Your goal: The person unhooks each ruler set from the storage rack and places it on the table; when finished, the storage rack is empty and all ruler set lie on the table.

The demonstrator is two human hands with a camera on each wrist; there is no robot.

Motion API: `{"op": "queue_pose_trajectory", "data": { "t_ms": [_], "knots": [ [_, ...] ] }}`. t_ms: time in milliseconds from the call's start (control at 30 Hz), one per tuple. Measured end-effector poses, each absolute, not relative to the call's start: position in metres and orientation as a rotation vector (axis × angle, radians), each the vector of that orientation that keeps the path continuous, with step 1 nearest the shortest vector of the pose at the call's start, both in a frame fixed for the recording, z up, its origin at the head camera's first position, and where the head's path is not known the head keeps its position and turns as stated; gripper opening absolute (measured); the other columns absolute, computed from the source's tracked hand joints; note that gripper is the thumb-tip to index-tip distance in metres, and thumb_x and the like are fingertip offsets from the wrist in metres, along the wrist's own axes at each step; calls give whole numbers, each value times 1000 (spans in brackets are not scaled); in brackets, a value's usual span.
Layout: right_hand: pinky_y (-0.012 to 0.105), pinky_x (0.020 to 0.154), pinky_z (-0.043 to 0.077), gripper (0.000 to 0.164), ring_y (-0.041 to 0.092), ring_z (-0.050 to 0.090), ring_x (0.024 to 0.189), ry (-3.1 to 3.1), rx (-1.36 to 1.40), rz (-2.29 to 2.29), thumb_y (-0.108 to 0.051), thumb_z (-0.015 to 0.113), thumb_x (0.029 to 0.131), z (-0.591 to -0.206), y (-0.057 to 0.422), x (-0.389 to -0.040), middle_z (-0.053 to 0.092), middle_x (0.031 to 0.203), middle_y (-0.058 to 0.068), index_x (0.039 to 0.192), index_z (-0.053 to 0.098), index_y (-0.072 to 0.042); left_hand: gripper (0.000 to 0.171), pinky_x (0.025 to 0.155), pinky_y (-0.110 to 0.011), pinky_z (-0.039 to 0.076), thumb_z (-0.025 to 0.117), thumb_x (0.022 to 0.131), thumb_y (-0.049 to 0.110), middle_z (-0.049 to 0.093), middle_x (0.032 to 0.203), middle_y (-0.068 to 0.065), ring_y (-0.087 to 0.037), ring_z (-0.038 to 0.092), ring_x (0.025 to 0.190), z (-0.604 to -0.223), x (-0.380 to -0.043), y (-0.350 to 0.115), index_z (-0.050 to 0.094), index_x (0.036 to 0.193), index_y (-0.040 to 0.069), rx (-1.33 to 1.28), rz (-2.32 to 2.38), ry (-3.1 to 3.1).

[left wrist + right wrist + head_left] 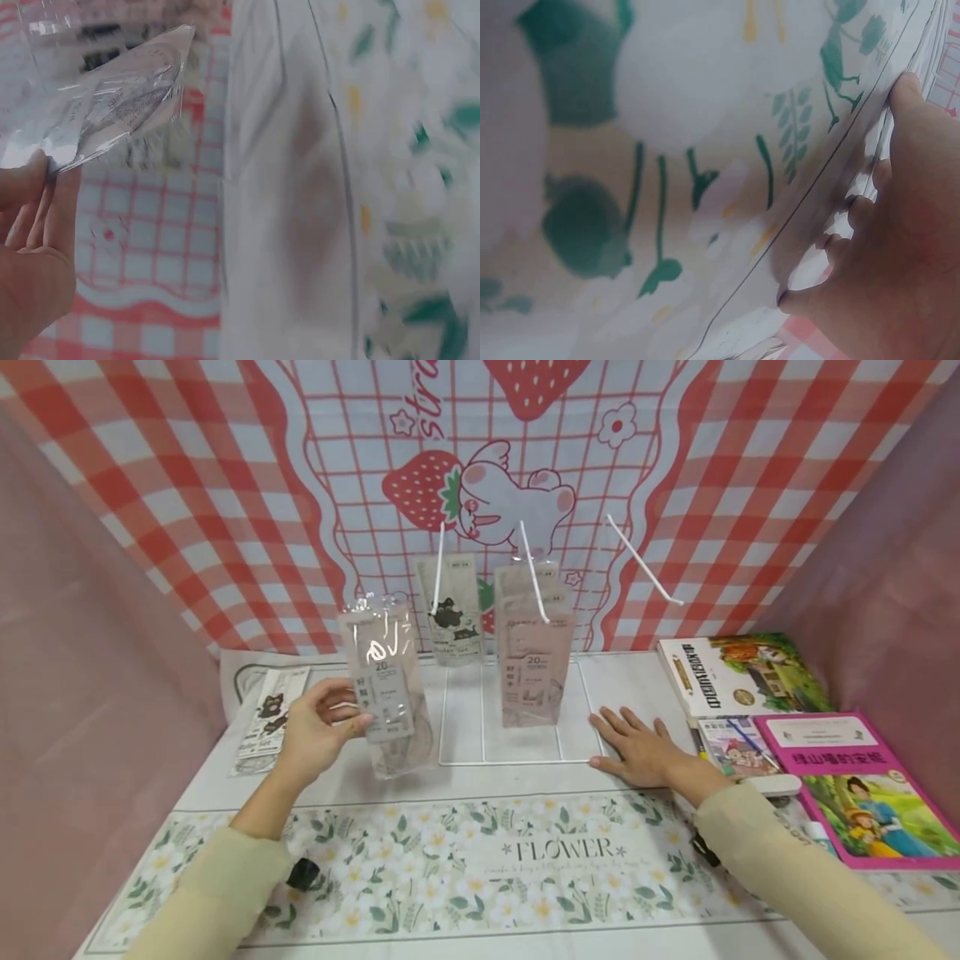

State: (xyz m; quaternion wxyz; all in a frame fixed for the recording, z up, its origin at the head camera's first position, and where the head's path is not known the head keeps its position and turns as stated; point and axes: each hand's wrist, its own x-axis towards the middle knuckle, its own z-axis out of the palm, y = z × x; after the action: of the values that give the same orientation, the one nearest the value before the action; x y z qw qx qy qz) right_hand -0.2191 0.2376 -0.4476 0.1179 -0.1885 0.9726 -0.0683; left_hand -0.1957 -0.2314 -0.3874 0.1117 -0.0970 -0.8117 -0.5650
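My left hand (318, 731) pinches the edge of a clear ruler set pack (390, 685) with a pinkish insert, upright in front of the rack's left side. In the left wrist view, a curved scale shows through the plastic of this ruler pack (135, 90). A white wire rack (483, 718) stands at the middle, with slanting white prongs. Similar pink ruler packs (534, 668) hang at its centre, and a pale pack with a dark cartoon figure (453, 610) hangs further left. My right hand (637, 747) rests with fingers spread at the rack base's right edge.
Another ruler set pack (273, 714) lies flat at the left. On the right are a white-covered book (712, 681), a pink-bordered book (862, 793) and a small picture pack (738, 747). A flower-print mat (450, 877) runs along the front; a checked strawberry cloth (360, 410) hangs behind.
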Motion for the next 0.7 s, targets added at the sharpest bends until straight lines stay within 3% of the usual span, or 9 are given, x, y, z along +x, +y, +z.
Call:
{"op": "queue_pose_trajectory", "data": {
  "t_ms": [100, 267, 367, 500, 700],
  "knots": [
    [78, 113, 10, 79, 42, 13, 150, 2844, -550, -207, -61, 44, 94, -448, 238, -219, 16, 164, 11, 156, 18, -20, 62, 73, -21, 62, 72, 81, -3, 60, 101, 8, 7, 66, 83, -399, -207, -251, 46, 138, 0, -98, -1706, -2459],
    [78, 113, 9, 78, 42, 12, 150, 2836, -554, -209, -62, 44, 94, -448, 239, -220, 14, 164, 10, 156, 17, -21, 72, 72, -22, 62, 73, 81, -1, 60, 96, 10, 5, 65, 80, -416, -231, -281, 39, 145, 2, 110, -1767, -2516],
    [78, 113, 9, 79, 42, 13, 150, 2834, -557, -208, -62, 44, 94, -447, 239, -218, 15, 164, 11, 156, 17, -21, 75, 73, -22, 62, 72, 83, 1, 64, 108, -4, 6, 64, 77, -424, -246, -295, 34, 148, 3, 171, -1776, -2579],
    [78, 113, 9, 78, 42, 13, 150, 2837, -547, -210, -62, 43, 94, -447, 238, -218, 15, 164, 10, 156, 18, -21, 74, 78, -26, 62, 70, 87, 9, 52, 133, -24, 5, 64, 75, -431, -262, -307, 32, 150, 7, 263, -1729, -2723],
    [78, 113, 10, 79, 42, 13, 150, 2837, -548, -207, -64, 41, 94, -447, 239, -218, 14, 164, 10, 156, 17, -21, 67, 75, -23, 62, 67, 88, 8, 53, 131, -23, 1, 62, 73, -435, -273, -313, 37, 148, 7, 406, -1617, -2833]
  ]
}}
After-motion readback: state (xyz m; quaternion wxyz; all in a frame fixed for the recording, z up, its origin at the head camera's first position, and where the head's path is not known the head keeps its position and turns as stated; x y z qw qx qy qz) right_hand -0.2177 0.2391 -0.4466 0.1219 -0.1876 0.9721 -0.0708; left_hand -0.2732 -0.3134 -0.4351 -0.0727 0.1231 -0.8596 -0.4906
